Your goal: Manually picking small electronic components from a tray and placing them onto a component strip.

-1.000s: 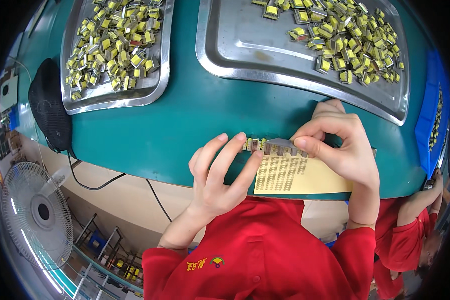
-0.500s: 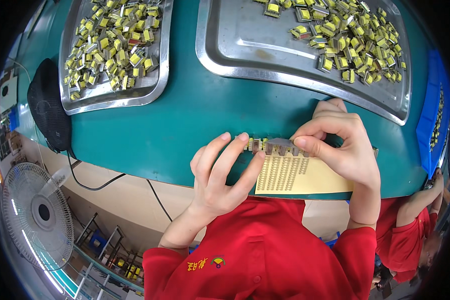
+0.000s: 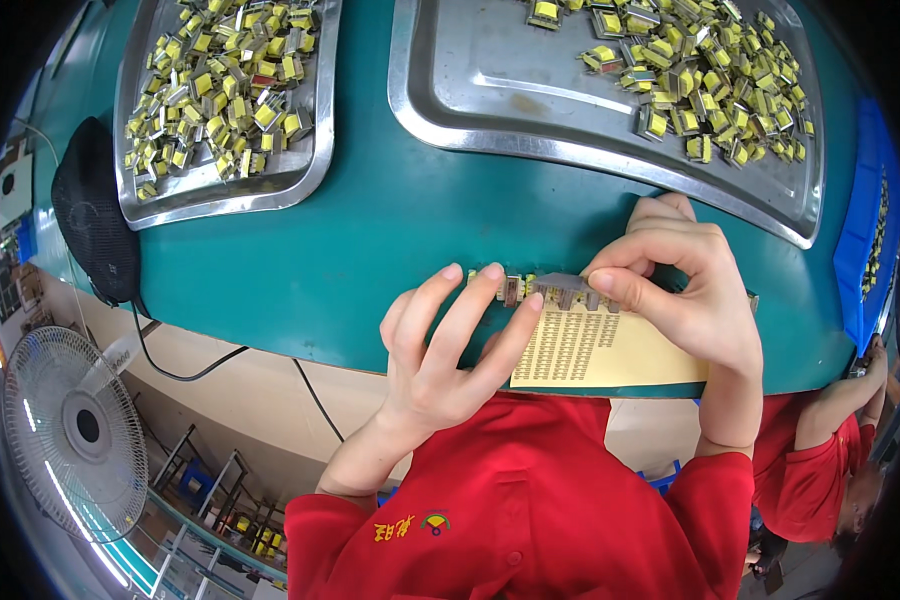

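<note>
A row of small transformers (image 3: 511, 290) with yellow windings lies on the green table in front of me. Over its right part runs a grey strip (image 3: 567, 287) with tab-like pieces along its lower edge. My right hand (image 3: 675, 282) pinches the strip's right end between thumb and forefinger. My left hand (image 3: 444, 350) has its fingers spread: two fingertips are at the row's left part, and the forefinger touches the strip's lower left edge. Beneath the strip lies a yellow label sheet (image 3: 650, 365) with columns of small printed labels, partly covered by my right hand.
Two metal trays of loose transformers stand behind, one at the left (image 3: 305, 185) and one at the right (image 3: 450, 135). A black mesh-covered object (image 3: 95, 210) sits by the left tray. A blue bin (image 3: 855, 240) is at far right, near a co-worker's arm (image 3: 835, 405). A fan (image 3: 75, 430) stands lower left.
My left forefinger has shifted slightly to the right along the strip's edge. My right hand keeps its pinch at nearly the same place.
</note>
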Tool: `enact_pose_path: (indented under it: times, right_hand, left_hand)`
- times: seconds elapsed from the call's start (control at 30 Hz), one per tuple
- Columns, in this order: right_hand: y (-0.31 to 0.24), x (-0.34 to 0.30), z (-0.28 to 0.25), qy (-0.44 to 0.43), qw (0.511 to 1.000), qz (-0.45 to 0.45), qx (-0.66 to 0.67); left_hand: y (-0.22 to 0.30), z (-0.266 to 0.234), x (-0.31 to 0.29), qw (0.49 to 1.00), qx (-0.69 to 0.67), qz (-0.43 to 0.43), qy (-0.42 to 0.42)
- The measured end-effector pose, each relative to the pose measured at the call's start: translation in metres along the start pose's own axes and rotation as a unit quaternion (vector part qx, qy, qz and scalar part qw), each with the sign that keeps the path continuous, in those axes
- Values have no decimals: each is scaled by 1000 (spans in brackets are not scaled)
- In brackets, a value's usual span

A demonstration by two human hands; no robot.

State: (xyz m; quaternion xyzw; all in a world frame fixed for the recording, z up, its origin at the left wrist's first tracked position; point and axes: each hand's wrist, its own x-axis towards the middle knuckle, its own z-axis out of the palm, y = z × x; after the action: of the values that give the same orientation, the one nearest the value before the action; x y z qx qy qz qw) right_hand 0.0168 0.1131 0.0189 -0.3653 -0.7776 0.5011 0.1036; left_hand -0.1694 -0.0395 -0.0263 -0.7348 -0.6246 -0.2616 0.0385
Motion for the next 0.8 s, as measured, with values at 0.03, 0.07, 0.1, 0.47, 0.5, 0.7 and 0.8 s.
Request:
enact_pose_path:
  times: [0.03,0.07,0.1,0.47,0.5,0.7,0.8]
  right_hand:
    - [1,0,1,7,1000,1,8]
    - [1,-1,2,14,1000,3,16]
    - [1,-1,3,14,1000,2,16]
    - [-1,-3,-10,-9,994,72,80]
    - [0,-4,-11,-8,994,72,79]
    - [2,-4,-18,-47,997,48,27]
    - [5,-5,-16,-32,999,-1,-2]
  left_hand:
    - [0,1,0,1000,9,9,5]
    - [0,1,0,1000,9,9,5]
    - [0,1,0,1000,12,13,8]
    - [4,-1,2,999,40,25,2]
    - [5,0,3,999,47,27,4]
    - [12,4,4,997,61,5,38]
    - [17,1,5,998,49,-9,47]
